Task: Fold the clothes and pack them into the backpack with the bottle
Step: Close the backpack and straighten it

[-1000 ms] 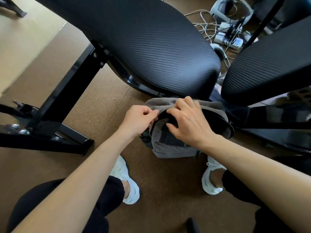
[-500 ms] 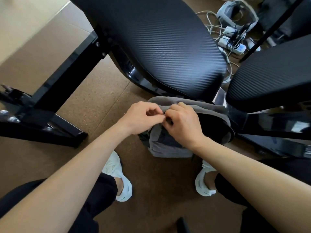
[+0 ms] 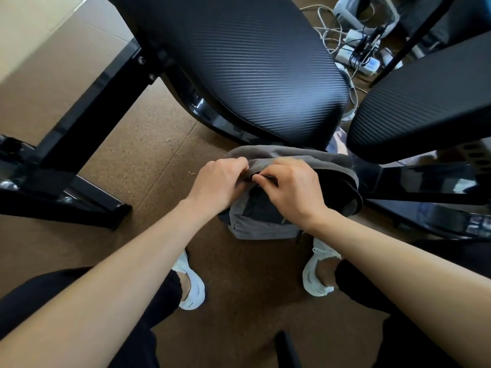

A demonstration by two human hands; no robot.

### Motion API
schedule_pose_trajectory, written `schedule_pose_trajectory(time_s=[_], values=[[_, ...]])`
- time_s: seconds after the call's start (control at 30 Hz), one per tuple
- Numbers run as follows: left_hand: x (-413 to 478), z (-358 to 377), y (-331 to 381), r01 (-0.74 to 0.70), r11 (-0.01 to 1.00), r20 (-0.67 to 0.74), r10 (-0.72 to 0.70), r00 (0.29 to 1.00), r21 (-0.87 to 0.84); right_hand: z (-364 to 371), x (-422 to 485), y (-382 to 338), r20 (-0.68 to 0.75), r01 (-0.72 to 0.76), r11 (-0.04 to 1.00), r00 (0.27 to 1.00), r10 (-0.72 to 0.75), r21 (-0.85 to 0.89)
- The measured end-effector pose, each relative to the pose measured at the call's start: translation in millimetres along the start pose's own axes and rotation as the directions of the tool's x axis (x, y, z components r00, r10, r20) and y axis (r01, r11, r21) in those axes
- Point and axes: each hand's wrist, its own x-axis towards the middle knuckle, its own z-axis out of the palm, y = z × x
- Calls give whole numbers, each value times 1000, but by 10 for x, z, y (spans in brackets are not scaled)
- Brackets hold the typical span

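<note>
A grey backpack (image 3: 261, 228) stands on the brown floor between my feet, under the edge of a black padded seat. My left hand (image 3: 218, 180) grips the grey fabric at the backpack's top, fingers curled. My right hand (image 3: 291, 187) pinches something small at the same top edge, where the zip line runs; the zip pull itself is too small to make out. The backpack's dark opening shows to the right of my right hand. No clothes or bottle are visible.
Two black ribbed padded seats (image 3: 249, 62) (image 3: 425, 102) on black metal frames (image 3: 79, 144) hang over the backpack. White cables and power strips (image 3: 356, 46) lie on the floor at the back right. My white shoes (image 3: 191, 285) (image 3: 318, 272) flank the backpack.
My right hand has slid from the backpack's front to its top edge and met my left hand there. Both hands now pinch the top edge close together.
</note>
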Motion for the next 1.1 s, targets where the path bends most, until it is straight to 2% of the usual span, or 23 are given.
schedule_pose_trajectory(time_s=[0.17, 0.33, 0.4, 0.57, 0.63, 0.73, 0.83, 0.93, 1.03, 1.1], values=[[48, -41, -98, 112, 993, -15, -111, 994, 45, -225, -45, 234, -141, -245, 967, 957, 254, 75], [113, -85, -166, 231, 968, -12, -231, 973, 100, -435, -173, 576, -236, -452, 885, 853, 466, 114], [144, -97, -111, 237, 963, -9, -238, 971, 124, -498, -228, 693, -238, -502, 851, 817, 526, 154], [232, -69, 280, -21, 1000, -83, 22, 996, 8, -569, -320, 698, -97, -480, 779, 824, 558, 402], [288, -18, 461, -137, 990, -131, 138, 982, 14, -585, -332, 679, -66, -448, 772, 846, 529, 452], [377, 100, 687, -263, 963, -96, 267, 959, 58, -603, -331, 669, -50, -389, 783, 881, 470, 485], [446, 230, 795, -262, 965, -57, 262, 964, 3, -613, -350, 689, -17, -366, 783, 902, 432, 502], [509, 260, 765, -241, 966, -55, 237, 970, -88, -619, -421, 744, -67, -399, 807, 880, 471, 437], [560, 209, 655, -229, 966, -76, 221, 972, -121, -598, -500, 858, -113, -505, 788, 813, 571, 352], [577, 164, 576, -204, 972, -95, 194, 976, -114, -597, -546, 983, -132, -615, 712, 718, 683, 338]])
